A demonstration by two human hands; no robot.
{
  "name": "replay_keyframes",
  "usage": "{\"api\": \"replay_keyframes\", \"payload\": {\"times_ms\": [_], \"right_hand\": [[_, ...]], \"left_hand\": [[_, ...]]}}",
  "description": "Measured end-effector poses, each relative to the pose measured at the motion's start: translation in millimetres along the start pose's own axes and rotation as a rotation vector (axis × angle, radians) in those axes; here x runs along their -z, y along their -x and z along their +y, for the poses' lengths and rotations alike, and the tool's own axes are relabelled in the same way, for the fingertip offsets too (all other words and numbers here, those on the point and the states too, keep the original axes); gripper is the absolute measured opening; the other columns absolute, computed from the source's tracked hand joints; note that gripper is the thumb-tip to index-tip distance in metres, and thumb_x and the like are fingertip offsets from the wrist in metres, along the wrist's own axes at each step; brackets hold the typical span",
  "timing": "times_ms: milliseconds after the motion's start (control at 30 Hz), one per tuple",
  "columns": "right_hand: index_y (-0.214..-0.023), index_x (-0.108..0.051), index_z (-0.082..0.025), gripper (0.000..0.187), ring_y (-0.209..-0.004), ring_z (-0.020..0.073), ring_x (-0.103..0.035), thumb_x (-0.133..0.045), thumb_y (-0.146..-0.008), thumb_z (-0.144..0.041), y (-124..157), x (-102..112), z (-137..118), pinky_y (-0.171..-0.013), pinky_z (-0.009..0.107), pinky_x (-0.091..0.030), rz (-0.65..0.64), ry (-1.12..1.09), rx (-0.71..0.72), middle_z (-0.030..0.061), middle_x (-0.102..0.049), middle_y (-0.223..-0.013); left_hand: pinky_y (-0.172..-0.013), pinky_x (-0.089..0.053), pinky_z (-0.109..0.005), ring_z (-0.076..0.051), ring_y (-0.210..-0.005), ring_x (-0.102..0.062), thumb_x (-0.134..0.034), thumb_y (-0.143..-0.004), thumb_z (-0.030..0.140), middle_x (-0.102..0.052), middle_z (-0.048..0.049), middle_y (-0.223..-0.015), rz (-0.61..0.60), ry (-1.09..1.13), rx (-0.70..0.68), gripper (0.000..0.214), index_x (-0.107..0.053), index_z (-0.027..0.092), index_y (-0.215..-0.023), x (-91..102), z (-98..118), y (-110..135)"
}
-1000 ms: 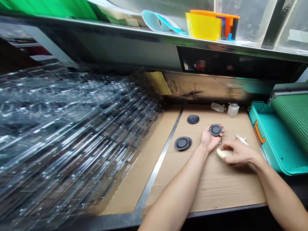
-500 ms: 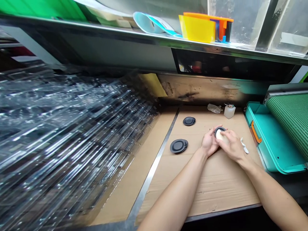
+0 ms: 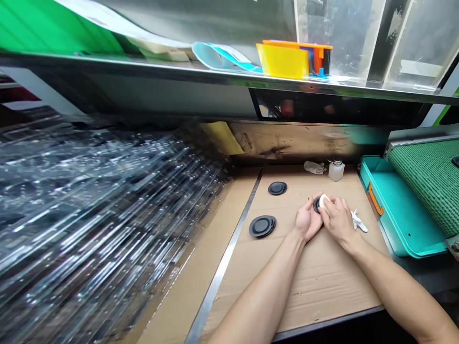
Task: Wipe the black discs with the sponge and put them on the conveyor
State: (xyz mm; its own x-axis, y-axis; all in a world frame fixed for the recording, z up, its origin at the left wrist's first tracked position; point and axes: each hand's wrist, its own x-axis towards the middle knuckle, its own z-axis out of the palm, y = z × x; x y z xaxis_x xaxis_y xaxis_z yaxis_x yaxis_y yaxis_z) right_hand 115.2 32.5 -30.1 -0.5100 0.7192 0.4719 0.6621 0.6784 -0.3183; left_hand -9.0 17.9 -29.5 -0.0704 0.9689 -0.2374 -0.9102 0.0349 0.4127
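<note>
Item: black disc, cupped in left hand, grip curled round its rim, over the far right of the tabletop. Against it, right hand, grip pinched on pale pad, touching the disc's face.

Left hand and right hand touching, both curled in a close grip.

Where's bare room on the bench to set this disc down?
Bare: near cardboard between the forearms, and the strip between metal rail and trays. Crowded: around left hand with disc and right hand with pad; loose discs left, scrap right, bottle behind.
</note>
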Motion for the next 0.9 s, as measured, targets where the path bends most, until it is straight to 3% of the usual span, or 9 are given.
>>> {"api": "replay_keyframes", "payload": {"times_ms": [167, 333, 467, 600, 733, 833, 900], "right_hand": [[-0.127, -0.066, -0.025, 0.032, -0.100, 0.0261, -0.054, -0.055, -0.099, -0.036, 0.6, 6.3, 0.0, -0.086, 0.037, -0.048, -0.089, -0.027, 0.124, 0.0106, -0.063, -0.112], [-0.128, -0.066, -0.019, 0.034, -0.103, 0.0306, -0.052, -0.055, -0.099, -0.032, -6.1, 10.1, 17.9, -0.087, 0.041, -0.047, -0.042, 0.133, -0.060, 0.0165, -0.063, -0.114], [-0.126, -0.066, -0.019, 0.034, -0.104, 0.0294, -0.052, -0.054, -0.100, -0.036, -7.1, 14.5, 26.2, -0.087, 0.039, -0.046, 0.011, 0.081, -0.080, 0.0153, -0.062, -0.113], [-0.116, -0.070, -0.021, 0.028, -0.102, 0.0251, -0.055, -0.060, -0.097, -0.039, -2.4, 21.9, 16.2, -0.088, 0.035, -0.044, -0.167, 0.020, 0.044, 0.0105, -0.064, -0.107], [-0.105, -0.072, -0.023, 0.024, -0.098, 0.0223, -0.059, -0.067, -0.090, -0.042, 1.7, 26.5, 6.9, -0.086, 0.033, -0.042, -0.353, -0.001, 0.128, 0.0064, -0.066, -0.102], [-0.103, -0.073, -0.026, 0.029, -0.099, 0.0211, -0.061, -0.064, -0.093, -0.051, 0.2, 30.0, 7.0, -0.085, 0.032, -0.042, -0.379, -0.050, 0.178, 0.0045, -0.067, -0.104], [-0.099, -0.074, -0.027, 0.032, -0.099, 0.0208, -0.062, -0.054, -0.099, -0.053, -3.9, 35.7, 11.0, -0.083, 0.031, -0.042, -0.314, -0.011, 0.087, 0.0048, -0.068, -0.104]], "left_hand": [[-0.101, -0.053, -0.048, -0.027, -0.110, -0.070, -0.045, -0.102, 0.028, -0.069, -0.0164, -0.124, 0.016, -0.045, 0.033, 0.035, -0.058, 0.017, -0.133, 0.1, 1.2, -2.6], [-0.099, -0.055, -0.046, -0.027, -0.114, -0.069, -0.043, -0.100, 0.021, -0.067, -0.0188, -0.128, 0.024, -0.063, -0.011, 0.036, -0.057, 0.016, -0.133, 3.1, 10.8, -3.1], [-0.094, -0.056, -0.053, -0.031, -0.115, -0.068, -0.041, -0.100, 0.027, -0.066, -0.0198, -0.131, 0.041, -0.023, -0.016, 0.036, -0.058, 0.016, -0.130, 7.2, 20.7, -3.8], [-0.095, -0.055, -0.057, -0.033, -0.115, -0.067, -0.035, -0.097, 0.026, -0.068, -0.0202, -0.126, 0.061, 0.063, -0.061, 0.043, -0.061, 0.013, -0.129, 12.8, 27.4, -5.2], [-0.091, -0.058, -0.052, -0.029, -0.107, -0.070, -0.035, -0.095, 0.016, -0.070, -0.0183, -0.118, 0.109, 0.111, -0.111, 0.043, -0.062, 0.013, -0.128, 16.4, 34.9, -4.7], [-0.087, -0.061, -0.045, -0.026, -0.102, -0.072, -0.038, -0.097, 0.012, -0.071, -0.0173, -0.112, 0.108, 0.123, -0.108, 0.039, -0.062, 0.012, -0.128, 16.6, 39.2, -3.6], [-0.084, -0.062, -0.041, -0.024, -0.099, -0.072, -0.039, -0.099, 0.013, -0.071, -0.0169, -0.107, 0.104, 0.129, -0.095, 0.035, -0.062, 0.010, -0.125, 15.9, 40.3, -3.5]]}}
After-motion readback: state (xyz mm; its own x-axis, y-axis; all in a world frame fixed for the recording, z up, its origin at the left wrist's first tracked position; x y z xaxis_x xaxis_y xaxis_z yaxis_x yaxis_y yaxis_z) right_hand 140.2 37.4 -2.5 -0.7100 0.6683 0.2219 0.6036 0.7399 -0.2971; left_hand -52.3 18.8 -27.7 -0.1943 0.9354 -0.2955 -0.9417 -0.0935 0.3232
